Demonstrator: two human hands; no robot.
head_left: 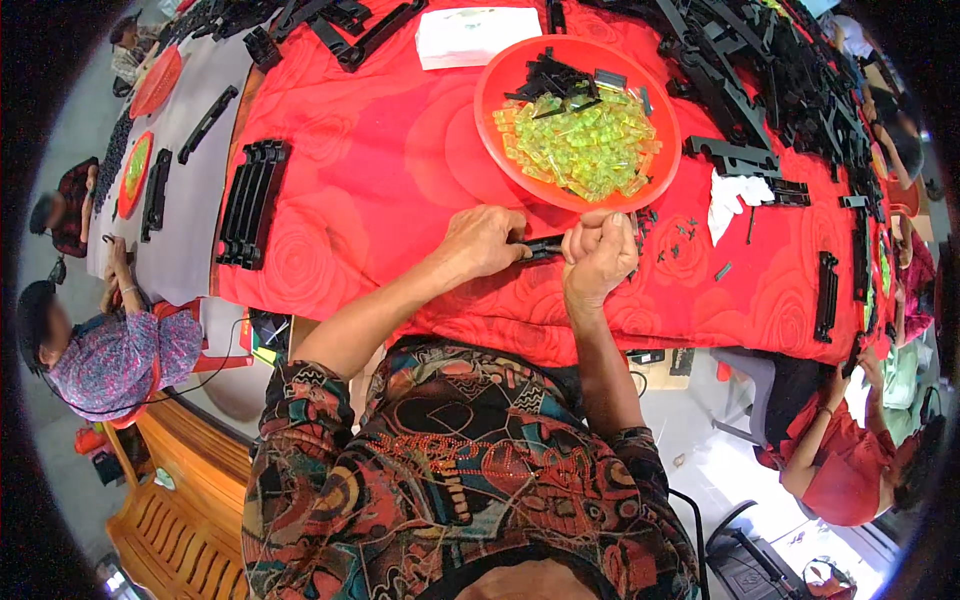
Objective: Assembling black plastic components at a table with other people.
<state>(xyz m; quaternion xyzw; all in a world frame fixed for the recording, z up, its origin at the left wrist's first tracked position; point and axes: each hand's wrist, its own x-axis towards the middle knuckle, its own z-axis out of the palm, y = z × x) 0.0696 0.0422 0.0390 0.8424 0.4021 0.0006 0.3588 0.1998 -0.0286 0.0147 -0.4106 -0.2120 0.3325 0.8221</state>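
Between my two hands a short black plastic part (543, 248) lies low over the red cloth near the table's front edge. My left hand (484, 241) is closed on its left end, thumb and fingers pinching it. At the other end my right hand (601, 256) is closed too, its curled fingers against the part and hiding that end. Any smaller piece inside the right fingers is hidden. Just right of this hand, small black pieces (678, 228) lie scattered on the cloth. Behind the hands sits a red-orange bowl (490, 130) holding translucent yellow-green pieces (590, 150) and black plastic parts (550, 78).
Several long black parts (252, 205) stand in a row at the left edge. A white box (475, 35) lies behind, a crumpled white tissue (735, 200) to the right. Black parts (740, 90) heap up at far right. People work at both sides, with a wooden bench (180, 520) lower left.
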